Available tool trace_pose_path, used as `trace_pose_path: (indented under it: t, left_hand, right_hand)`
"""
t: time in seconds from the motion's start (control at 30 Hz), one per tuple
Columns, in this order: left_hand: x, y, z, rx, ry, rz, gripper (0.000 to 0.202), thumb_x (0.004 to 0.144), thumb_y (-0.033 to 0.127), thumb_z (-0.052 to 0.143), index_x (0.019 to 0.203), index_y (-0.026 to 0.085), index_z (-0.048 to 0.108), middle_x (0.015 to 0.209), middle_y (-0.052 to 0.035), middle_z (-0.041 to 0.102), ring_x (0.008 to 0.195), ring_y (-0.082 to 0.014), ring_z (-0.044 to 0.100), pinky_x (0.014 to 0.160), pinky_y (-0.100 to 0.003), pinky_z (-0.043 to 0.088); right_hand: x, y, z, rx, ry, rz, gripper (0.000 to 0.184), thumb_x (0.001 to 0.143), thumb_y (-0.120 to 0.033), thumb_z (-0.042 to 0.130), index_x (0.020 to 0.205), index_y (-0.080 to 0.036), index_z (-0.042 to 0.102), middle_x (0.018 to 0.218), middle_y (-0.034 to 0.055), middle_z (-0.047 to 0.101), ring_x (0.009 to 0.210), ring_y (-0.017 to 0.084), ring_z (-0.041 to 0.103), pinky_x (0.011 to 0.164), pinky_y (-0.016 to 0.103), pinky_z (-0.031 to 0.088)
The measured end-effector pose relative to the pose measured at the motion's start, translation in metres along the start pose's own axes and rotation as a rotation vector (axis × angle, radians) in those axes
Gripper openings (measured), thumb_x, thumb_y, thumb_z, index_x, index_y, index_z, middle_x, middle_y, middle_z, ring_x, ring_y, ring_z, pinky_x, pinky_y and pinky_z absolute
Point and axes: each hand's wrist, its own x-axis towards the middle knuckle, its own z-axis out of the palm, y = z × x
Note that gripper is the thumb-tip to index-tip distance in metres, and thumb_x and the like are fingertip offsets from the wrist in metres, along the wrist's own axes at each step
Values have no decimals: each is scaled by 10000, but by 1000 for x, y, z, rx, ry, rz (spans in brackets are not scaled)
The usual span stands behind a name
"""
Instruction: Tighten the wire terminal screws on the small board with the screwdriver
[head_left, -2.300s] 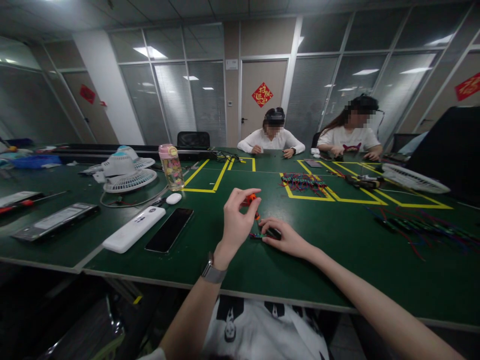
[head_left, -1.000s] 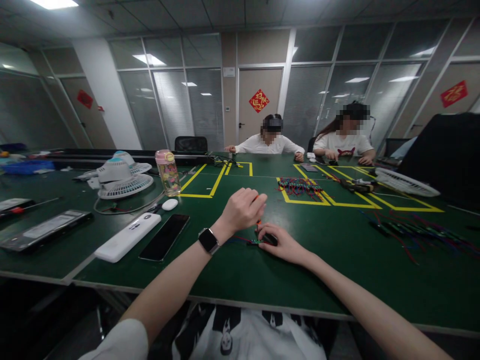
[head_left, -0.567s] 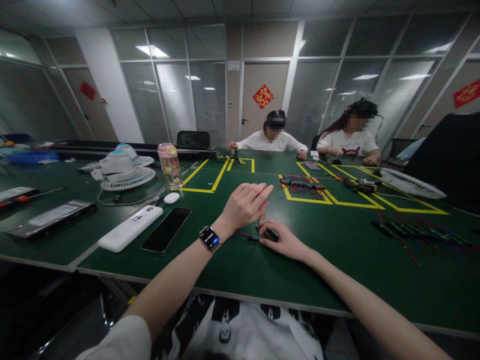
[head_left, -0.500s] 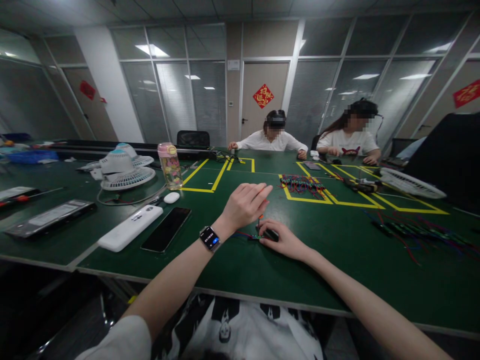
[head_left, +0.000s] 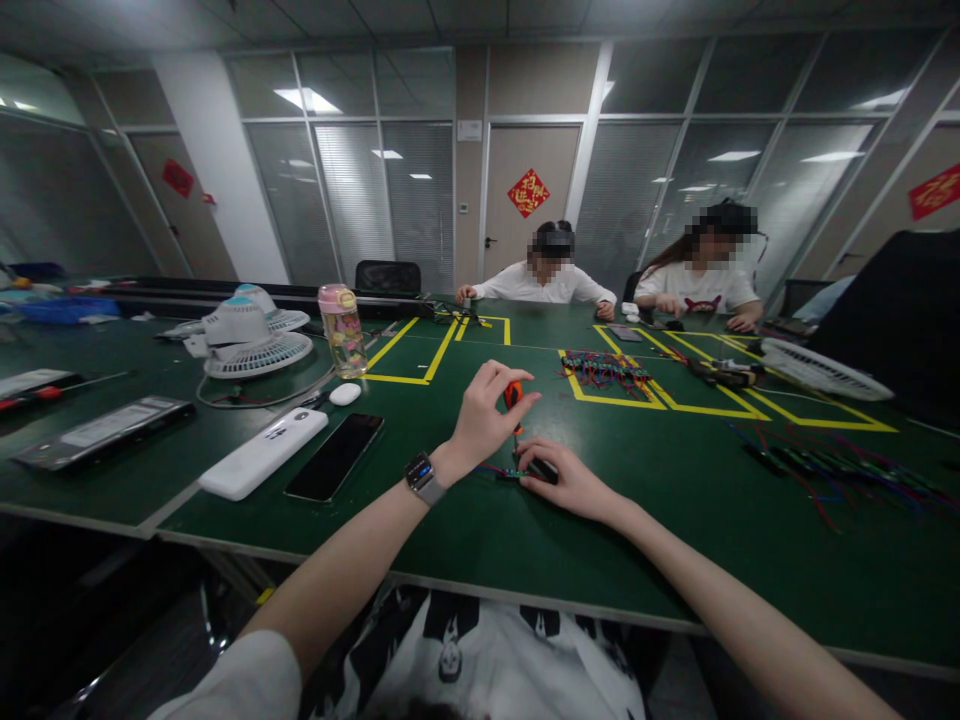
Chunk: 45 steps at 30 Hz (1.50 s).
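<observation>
I can't make out the tip of the screwdriver (head_left: 513, 394); the right hand (head_left: 564, 476) partly hides the circuit board (head_left: 510, 475). My view crops the red banner (head_left: 936, 193) at far right.

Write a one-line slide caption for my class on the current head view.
Left hand at an upright orange-handled screwdriver, right hand holding a small wired board on a green table.

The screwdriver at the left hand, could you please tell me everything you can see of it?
The screwdriver has an orange-red, plastic-looking handle with dark parts, and a thin shaft. It stands nearly upright, handle up, its lower end by the circuit board. The handle sits between thumb and fingers of the left hand; how firmly it is held cannot be told. Fingertips of the right hand are close to the shaft; contact is unclear.
</observation>
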Motion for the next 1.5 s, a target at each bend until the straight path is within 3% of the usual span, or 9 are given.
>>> trace_pose_path:
  t: [0.23, 0.43, 0.57, 0.67, 0.9, 1.1, 1.3, 1.4, 1.5]
  left_hand:
    - [2, 0, 4, -426, -94, -231, 318, 966, 198, 409, 1221, 191, 599, 1077, -69, 657, 956, -159, 637, 854, -283, 491]
    - [1, 5, -2, -158, 50, -130, 186, 845, 262, 663, 1003, 178, 715, 852, -32, 587, 803, -144, 570, 782, -270, 479]
    - [2, 4, -3, -398, -65, -193, 306, 953, 219, 455, 1191, 194, 646, 1052, -74, 638, 972, -165, 609, 881, -304, 479]
    - [4, 0, 0, -632, -156, -346, 336, 947, 244, 463, 1242, 165, 605, 1026, -79, 679, 881, -165, 656, 789, -294, 524]
    - [0, -3, 1, -281, 23, -296, 240, 916, 284, 554, 1101, 215, 690, 1005, -48, 609, 927, -148, 600, 823, -250, 487]
    - [4, -8, 2, -618, -117, -414, 354, 921, 198, 496, 1265, 172, 575, 1073, -78, 668, 933, -154, 660, 872, -286, 504]
    - [2, -10, 3, -431, 53, -396, 233, 885, 288, 585, 1062, 180, 689, 1023, -63, 633, 864, -140, 623, 727, -224, 509]
    - [3, -8, 1, -484, -22, -376, 288, 944, 254, 467, 1136, 182, 668, 1130, -87, 636, 1018, -174, 614, 832, -260, 506]
    - [5, -6, 0, -636, -150, -427, 332, 940, 239, 470, 1235, 167, 603, 1042, -81, 676, 928, -169, 655, 829, -283, 519]
  right_hand:
    - [-1, 3, 2, 14, 10, -17, 51, 822, -196, 644, 854, -197, 604, 1073, 95, 643, 1068, 244, 600, 966, 417, 446]
    - [-1, 4, 3, 8, 17, -10, 74, 822, -204, 646, 842, -201, 575, 1075, 91, 638, 1042, 245, 601, 949, 420, 447]
    - [-1, 3, 2, 5, 12, -15, 79, 820, -195, 650, 833, -201, 573, 1061, 86, 642, 1036, 240, 603, 940, 406, 448]
    - [-1, 3, 2, 8, 19, -12, 83, 816, -186, 655, 827, -199, 574, 1051, 86, 644, 1031, 236, 607, 929, 395, 453]
    - [-1, 3, 4, -4, 51, 0, 88, 804, -188, 661, 781, -194, 576, 998, 82, 635, 980, 225, 616, 882, 367, 473]
    - [-1, 1, 4, -12, 48, -7, 52, 807, -187, 650, 815, -192, 599, 1005, 83, 629, 979, 221, 616, 888, 366, 472]
    - [1, 6, 7, -17, 77, 9, 72, 797, -192, 659, 778, -195, 590, 979, 75, 640, 936, 217, 627, 862, 363, 480]
    - [1, 7, 9, -25, 87, 14, 80, 794, -190, 659, 775, -195, 581, 969, 71, 639, 920, 214, 626, 851, 359, 478]
    - [1, 9, 10, -38, 94, 26, 85, 797, -197, 658, 770, -195, 577, 979, 70, 635, 916, 211, 624, 853, 361, 474]
